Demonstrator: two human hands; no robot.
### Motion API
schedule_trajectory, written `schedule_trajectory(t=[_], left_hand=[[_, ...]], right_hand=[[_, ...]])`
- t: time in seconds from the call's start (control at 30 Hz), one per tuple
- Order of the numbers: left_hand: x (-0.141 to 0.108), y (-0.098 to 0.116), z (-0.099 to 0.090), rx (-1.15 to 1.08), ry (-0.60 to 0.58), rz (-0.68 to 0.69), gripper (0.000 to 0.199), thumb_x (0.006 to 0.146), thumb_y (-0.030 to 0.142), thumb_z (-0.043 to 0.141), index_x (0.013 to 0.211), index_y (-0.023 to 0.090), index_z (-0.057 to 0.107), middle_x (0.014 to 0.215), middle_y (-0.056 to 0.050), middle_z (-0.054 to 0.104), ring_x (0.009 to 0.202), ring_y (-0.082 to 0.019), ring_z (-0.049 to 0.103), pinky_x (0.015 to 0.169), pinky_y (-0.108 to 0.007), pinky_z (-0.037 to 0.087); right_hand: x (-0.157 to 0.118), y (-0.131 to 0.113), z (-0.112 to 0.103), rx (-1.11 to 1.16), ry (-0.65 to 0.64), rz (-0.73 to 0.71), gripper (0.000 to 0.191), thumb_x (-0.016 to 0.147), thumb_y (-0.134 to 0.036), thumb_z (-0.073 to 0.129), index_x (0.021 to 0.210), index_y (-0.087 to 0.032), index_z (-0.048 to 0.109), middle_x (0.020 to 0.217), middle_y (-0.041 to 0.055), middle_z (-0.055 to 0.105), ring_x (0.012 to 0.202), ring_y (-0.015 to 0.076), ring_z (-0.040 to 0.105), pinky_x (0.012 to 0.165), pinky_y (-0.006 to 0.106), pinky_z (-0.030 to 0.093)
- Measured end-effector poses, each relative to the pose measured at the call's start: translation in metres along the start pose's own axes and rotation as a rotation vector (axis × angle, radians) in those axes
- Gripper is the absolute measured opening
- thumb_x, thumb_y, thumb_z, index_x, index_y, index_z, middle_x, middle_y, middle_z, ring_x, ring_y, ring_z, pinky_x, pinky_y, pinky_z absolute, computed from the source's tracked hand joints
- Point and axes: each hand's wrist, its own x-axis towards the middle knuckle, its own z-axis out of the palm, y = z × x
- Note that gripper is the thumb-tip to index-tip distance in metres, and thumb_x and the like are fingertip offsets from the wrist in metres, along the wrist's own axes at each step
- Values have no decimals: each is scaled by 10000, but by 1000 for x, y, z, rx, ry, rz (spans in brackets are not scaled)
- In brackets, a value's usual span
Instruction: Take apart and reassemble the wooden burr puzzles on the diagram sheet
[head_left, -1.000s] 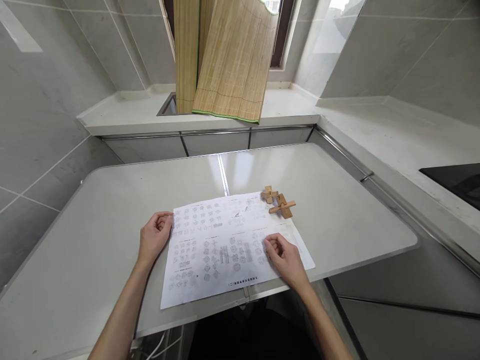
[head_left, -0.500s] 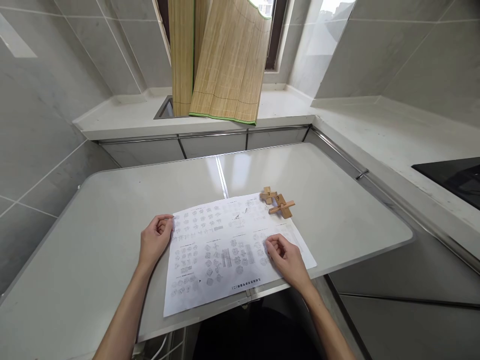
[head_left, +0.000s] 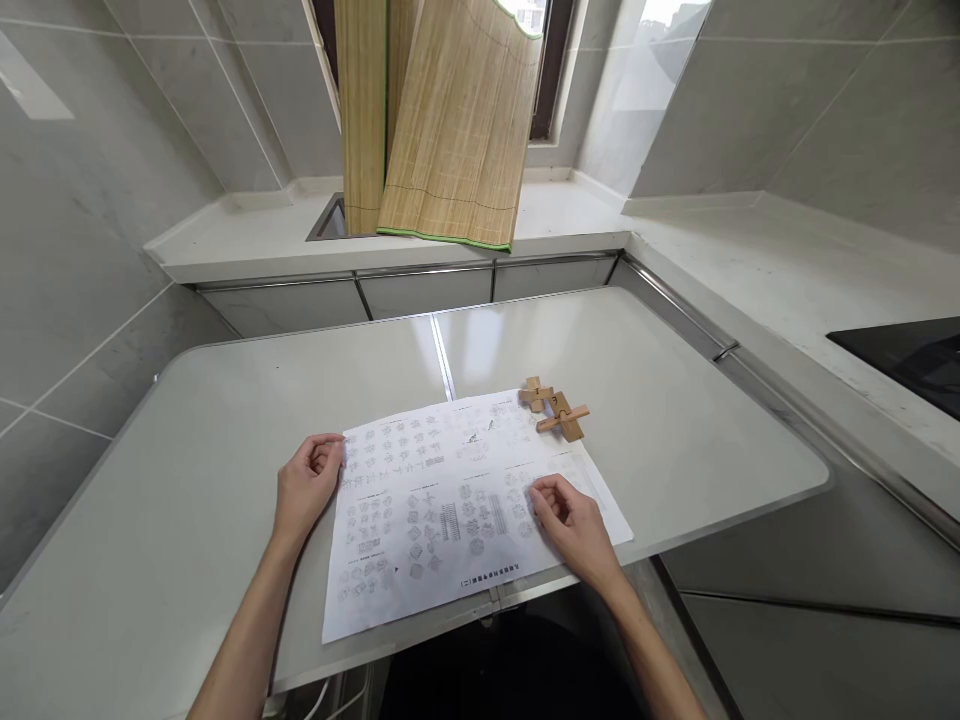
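Note:
A large white sheet of paper (head_left: 442, 590), printed with many small puzzle diagrams, lies on the table between my hands. At its upper left corner, my left hand (head_left: 309, 485) has its fingers curled, with the fingertips closed at the paper's edge. My right hand (head_left: 571, 520) rests on the right part of the sheet, fingers loosely curled in and nothing visible in them. Beyond it, at the upper right corner of the paper, sit interlocking wooden puzzle pieces: a small cross-shaped cluster (head_left: 535, 394) and, touching or close to it, a flat piece crossed by a stick (head_left: 564, 418).
The pale folding table (head_left: 187, 440) has a seam down its middle. Behind it runs a white counter (head_left: 247, 235) with a sink (head_left: 328, 218) partly covered by a hanging bamboo mat (head_left: 457, 130). A black cooktop (head_left: 907, 355) is set in the right counter.
Almost nothing differs. The paper and both hands appear shifted very slightly down and left in the view; the wooden pieces stay put.

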Motion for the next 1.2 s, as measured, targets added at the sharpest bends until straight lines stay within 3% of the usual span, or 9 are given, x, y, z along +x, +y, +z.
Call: schedule_trajectory(t=[0.5, 0.67, 0.77, 0.83, 0.87, 1.03, 1.2], left_hand=[[1, -2, -1, 31, 3, 7, 276, 890, 465, 636, 1007, 236, 736, 708, 20, 604, 661, -163, 533, 660, -265, 468], [-2, 4, -3, 32, -2, 17, 286, 893, 478, 636, 996, 232, 739, 698, 18, 592, 646, -170, 527, 646, -275, 465], [-3, 4, -3, 36, 2, 25, 288, 895, 481, 630, 997, 233, 735, 691, 23, 591, 642, -169, 528, 654, -275, 465], [-2, 3, -3, 38, 8, 28, 293, 892, 486, 628, 997, 233, 734, 690, 25, 590, 636, -166, 524, 653, -274, 461], [-2, 2, -3, 35, 9, 27, 296, 889, 488, 628, 996, 232, 734, 688, 26, 589, 633, -165, 521, 653, -273, 459], [-1, -1, -5, 21, 12, 30, 325, 883, 511, 626, 993, 224, 730, 682, 22, 591, 635, -170, 532, 656, -274, 467], [-2, 0, -6, 22, 3, 24, 328, 896, 518, 627, 1003, 225, 730, 693, 18, 612, 642, -171, 556, 648, -271, 473]], right_hand=[[2, 0, 0, 28, 4, -8, 360, 1007, -568, 593, 920, -228, 673, 738, 28, 650, 659, 201, 564, 613, 309, 469], [16, -17, 2, 42, -60, -92, 305, 997, -522, 628, 928, -234, 699, 751, 25, 688, 658, 195, 590, 601, 302, 458], [40, -33, 11, 329, -121, -54, 290, 941, -512, 728, 898, -227, 701, 693, -2, 673, 610, 166, 583, 589, 283, 469], [64, -39, 21, 717, -173, 102, 322, 879, -506, 813, 970, -215, 709, 715, -3, 678, 567, 148, 564, 519, 266, 447], [77, -40, 26, 795, -163, 131, 373, 871, -542, 810, 1028, -222, 701, 743, -4, 680, 556, 145, 559, 481, 258, 436], [133, -33, 47, 1050, -56, 126, 447, 933, -694, 654, 978, -249, 636, 775, 7, 630, 535, 128, 477, 399, 233, 399], [150, -21, 52, 1212, 2, 98, 460, 1008, -704, 503, 984, -261, 623, 770, 17, 601, 540, 147, 449, 379, 246, 409]])
